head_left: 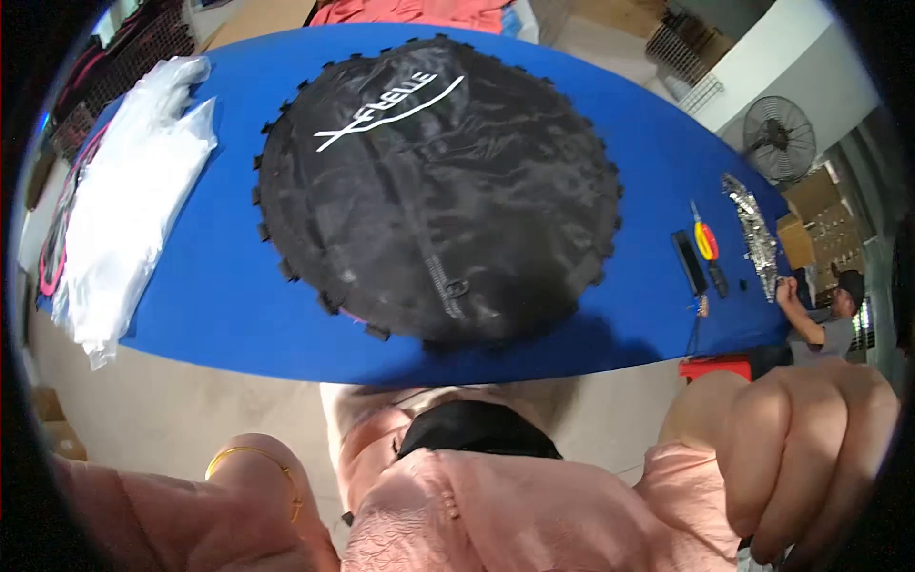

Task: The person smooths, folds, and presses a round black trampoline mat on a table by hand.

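My right hand [805, 448] is raised close to the camera at the lower right, its fingers curled closed. What they hold, if anything, is hidden. At the lower left, my left hand [133, 520] is also near the camera, blurred and cut off by the frame edge, so its fingers do not show clearly. A gold bracelet [250, 452] circles that wrist. Beyond both hands, a round black fabric cover [496, 200] lies flat on the blue table [224, 248]. It has white lettering, a short zip or cord and small black tabs around its rim.
Clear plastic bags [143, 200] lie at the table's left, over a pink-edged item. On the right are a red-and-yellow tool [705, 241], a black strip-like object [687, 262] and a pile of shiny metal pieces [755, 234]. A co-worker [834, 319] reaches toward that pile. A fan [780, 138] stands behind.
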